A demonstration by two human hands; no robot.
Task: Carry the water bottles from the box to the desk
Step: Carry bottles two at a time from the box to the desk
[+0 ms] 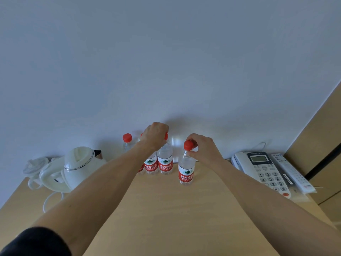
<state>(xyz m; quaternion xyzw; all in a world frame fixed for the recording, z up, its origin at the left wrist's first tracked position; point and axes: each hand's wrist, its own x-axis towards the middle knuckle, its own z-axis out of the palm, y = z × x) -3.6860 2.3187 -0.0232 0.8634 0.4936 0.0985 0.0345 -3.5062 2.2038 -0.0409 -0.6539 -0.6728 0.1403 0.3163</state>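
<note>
We see a light wooden desk (166, 209) pushed against a pale wall (166, 61). Four water bottles with red caps and red labels stand on the desk near the wall.

Our left hand (155, 136) reaches to the far side. Its fingers curl down over the tops of two bottles that stand side by side and touch each other. One is the middle bottle (165, 161) and the other is the bottle beside it (151, 164) on the left. A far left bottle (127, 143) stands alone behind our left arm, and only its top shows.

Our right hand (202, 147) pinches the red cap of the right bottle (186, 169) with finger and thumb. This bottle stands a bit nearer to us and apart from the others.

On the left of the desk sits a white kettle (81, 163) with its cord (47, 200). On the right lie a white phone (265, 170) and a remote (291, 172) just beside it.
</note>
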